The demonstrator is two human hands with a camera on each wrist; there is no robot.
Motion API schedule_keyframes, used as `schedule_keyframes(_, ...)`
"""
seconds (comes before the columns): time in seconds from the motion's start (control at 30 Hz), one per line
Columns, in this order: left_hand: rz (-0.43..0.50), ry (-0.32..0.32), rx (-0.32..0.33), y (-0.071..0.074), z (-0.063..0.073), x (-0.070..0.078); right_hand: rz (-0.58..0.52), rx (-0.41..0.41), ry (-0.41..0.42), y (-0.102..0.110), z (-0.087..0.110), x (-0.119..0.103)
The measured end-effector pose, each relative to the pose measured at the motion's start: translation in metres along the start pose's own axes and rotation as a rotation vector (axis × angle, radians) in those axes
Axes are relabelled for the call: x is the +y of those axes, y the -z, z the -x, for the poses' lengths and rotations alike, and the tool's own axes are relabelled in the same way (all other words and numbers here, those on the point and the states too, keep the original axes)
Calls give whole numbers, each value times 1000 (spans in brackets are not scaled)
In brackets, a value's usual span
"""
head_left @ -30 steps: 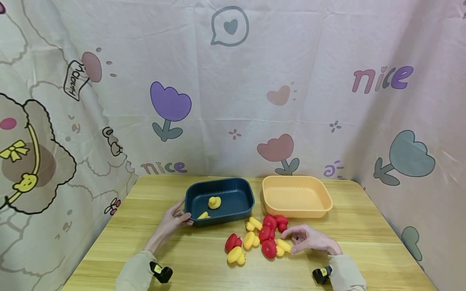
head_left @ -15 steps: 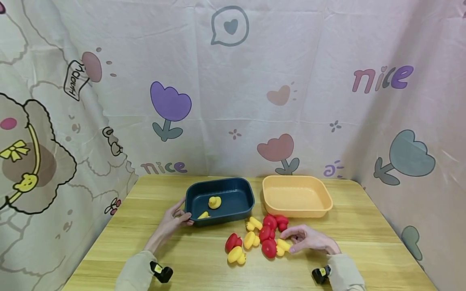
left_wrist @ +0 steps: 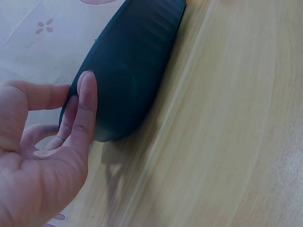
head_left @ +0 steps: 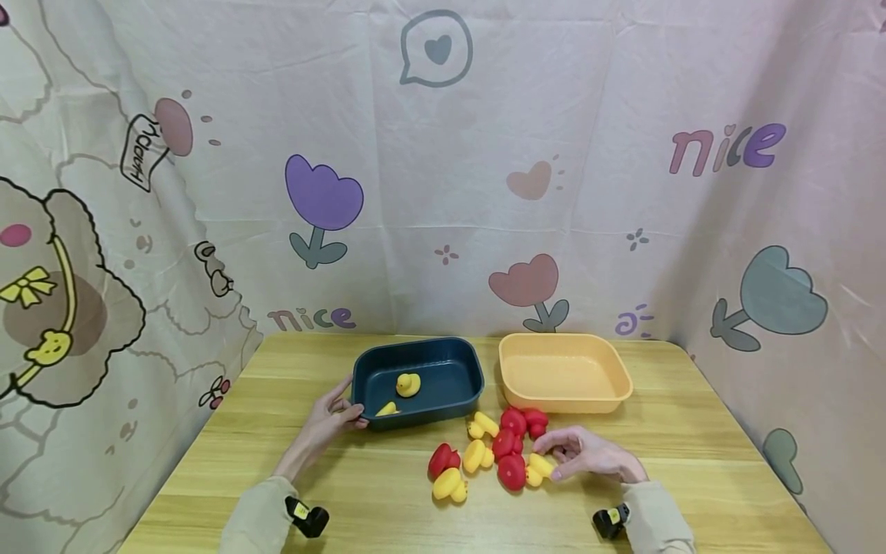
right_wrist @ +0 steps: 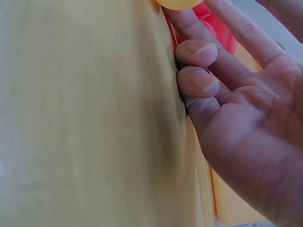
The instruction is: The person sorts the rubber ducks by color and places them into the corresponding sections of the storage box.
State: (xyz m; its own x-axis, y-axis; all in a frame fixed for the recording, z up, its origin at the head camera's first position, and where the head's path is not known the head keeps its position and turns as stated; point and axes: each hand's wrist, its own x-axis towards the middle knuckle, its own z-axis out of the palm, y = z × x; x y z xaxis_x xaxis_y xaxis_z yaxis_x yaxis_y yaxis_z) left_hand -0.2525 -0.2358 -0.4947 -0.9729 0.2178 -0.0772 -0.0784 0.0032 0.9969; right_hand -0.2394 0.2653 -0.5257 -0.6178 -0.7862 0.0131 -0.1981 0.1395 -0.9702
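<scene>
My left hand (head_left: 328,415) grips the left end of a dark blue bin (head_left: 453,418), fingers and thumb at its rim. In the left wrist view the left hand (left_wrist: 52,146) pinches the bin's wall (left_wrist: 128,80). Two yellow rubber ducks lie inside the bin, one (head_left: 408,385) upright. My right hand (head_left: 584,454) has its thumb and forefinger around a yellow rubber duck (head_left: 539,468) on the table. Close up, the right hand (right_wrist: 246,104) keeps two fingers curled low at the tabletop, with the yellow duck (right_wrist: 180,4) at the frame's top edge.
A light orange bin (head_left: 567,373) stands at the back right. Between the hands lie several red rubber ducks (head_left: 512,472) and yellow ones (head_left: 477,457) on the wooden table (head_left: 388,500). A patterned cloth (head_left: 443,154) hangs behind.
My right hand shifts very slightly left at the yellow duck. The left hand and both bins stay in place.
</scene>
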Motion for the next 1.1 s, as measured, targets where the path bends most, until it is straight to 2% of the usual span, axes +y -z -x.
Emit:
schedule_keyframes(0.57, -1, 4, 3, -1, 0, 2, -38, 0, 4, 1, 1, -4)
schedule_keyframes(0.83, -4, -1, 2, -1, 0, 2, -65, -7, -47, 1, 1, -10)
schedule_keyframes(0.97, -2, 4, 5, -1, 0, 2, -47, 8, -75, 1, 2, -11)
schedule_keyframes(1.1, -2, 8, 4, -1, 0, 2, -16, 18, -61, 2, 3, -11)
